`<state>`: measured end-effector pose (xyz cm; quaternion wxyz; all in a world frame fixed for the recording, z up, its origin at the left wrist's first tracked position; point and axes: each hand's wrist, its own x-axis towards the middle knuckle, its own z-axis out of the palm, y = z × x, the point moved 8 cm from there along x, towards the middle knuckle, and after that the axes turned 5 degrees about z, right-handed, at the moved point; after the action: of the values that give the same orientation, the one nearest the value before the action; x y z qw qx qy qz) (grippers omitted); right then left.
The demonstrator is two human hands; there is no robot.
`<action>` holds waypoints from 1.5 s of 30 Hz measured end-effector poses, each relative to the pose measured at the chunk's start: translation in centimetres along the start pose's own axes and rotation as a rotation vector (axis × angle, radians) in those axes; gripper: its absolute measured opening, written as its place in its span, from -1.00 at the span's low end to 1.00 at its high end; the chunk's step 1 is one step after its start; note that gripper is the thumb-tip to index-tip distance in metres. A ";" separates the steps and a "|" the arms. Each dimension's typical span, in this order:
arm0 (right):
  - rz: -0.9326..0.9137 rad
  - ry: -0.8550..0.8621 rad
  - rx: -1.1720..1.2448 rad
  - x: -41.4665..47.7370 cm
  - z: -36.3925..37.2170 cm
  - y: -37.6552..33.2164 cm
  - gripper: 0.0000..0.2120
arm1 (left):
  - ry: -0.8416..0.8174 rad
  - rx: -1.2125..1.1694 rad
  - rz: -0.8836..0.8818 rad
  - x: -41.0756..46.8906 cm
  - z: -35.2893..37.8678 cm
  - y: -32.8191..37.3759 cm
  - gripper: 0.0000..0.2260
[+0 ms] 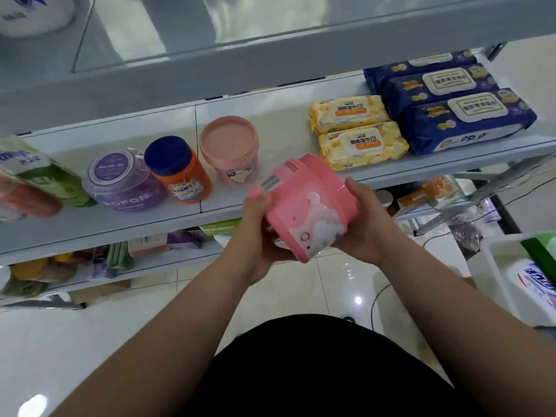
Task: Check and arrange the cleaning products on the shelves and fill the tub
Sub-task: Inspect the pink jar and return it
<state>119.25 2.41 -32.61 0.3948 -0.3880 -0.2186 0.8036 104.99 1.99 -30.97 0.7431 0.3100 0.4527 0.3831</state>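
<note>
I hold a pink round container [310, 203] tilted on its side in front of the middle shelf [228, 203]. My left hand [258, 233] grips its left side and my right hand [365, 224] cups its right side. On the shelf stand a pink tub [229, 147], an orange jar with a blue cap [177, 171] and a purple jar [123, 182]. Yellow wipe packs [358, 132] and blue wipe packs [445, 100] lie to the right. A white tub [499, 266] at the right edge holds a white bottle [532, 293].
A green-and-white pack [39, 171] and an orange pack [24, 197] lie at the shelf's left end. The lower shelf [105, 260] carries assorted packs. An upper shelf [210, 55] hangs overhead. Cables [451, 230] trail over the glossy tiled floor [90, 341].
</note>
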 end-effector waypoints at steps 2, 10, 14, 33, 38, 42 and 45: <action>-0.019 -0.082 0.124 -0.2 0.2 0.1 -0.11 | -0.019 -0.124 -0.142 -0.2 1.2 -1.4 -0.35; -0.030 0.160 0.114 -0.6 -4.6 -0.5 -0.47 | -0.040 -0.291 -0.296 1.2 3.0 -4.7 -0.47; -0.083 0.191 -0.133 -1.4 -5.6 -3.8 -0.39 | 0.094 -0.402 -0.166 3.1 2.5 -5.4 -0.63; 0.139 0.196 -0.274 0.5 -7.7 -2.4 -0.54 | 0.139 -0.169 0.027 5.4 2.1 -5.8 -0.51; 0.094 0.367 -0.313 2.2 -6.0 -2.6 -0.61 | 0.151 -0.012 0.141 6.2 -0.2 -3.7 -0.32; 0.038 0.464 -0.277 3.7 -5.2 -2.7 -0.72 | 0.083 0.077 0.251 7.5 -1.5 -1.5 -0.40; -0.001 0.493 -0.292 5.3 -4.2 -3.0 -0.74 | 0.112 0.209 0.268 8.2 -3.5 -0.9 -0.28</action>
<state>121.91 8.60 -35.56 0.3764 -0.6244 -0.2298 0.6447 104.54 8.92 -36.68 0.6228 0.4212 0.4852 0.4463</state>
